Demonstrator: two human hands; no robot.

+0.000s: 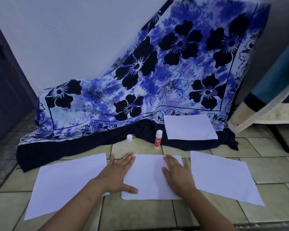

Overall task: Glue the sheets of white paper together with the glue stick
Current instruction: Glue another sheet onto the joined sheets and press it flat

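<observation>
A white sheet of paper (148,177) lies on the tiled floor in front of me. My left hand (118,174) rests flat on its left edge, fingers spread. Flat on its right side lies my right hand (177,174). Neither hand holds anything. Another white sheet (63,182) lies to the left, a third (223,175) to the right, and one more (190,127) sits farther back on the cloth. A red and white glue stick (157,139) stands upright behind the middle sheet, uncapped. Its white cap (129,138) stands apart to the left.
A blue flowered cloth (157,80) drapes from the wall down onto the floor behind the sheets. At the right hangs a table covering (260,114), with a dark leg (280,139) under it. A dark door (5,77) stands at the left.
</observation>
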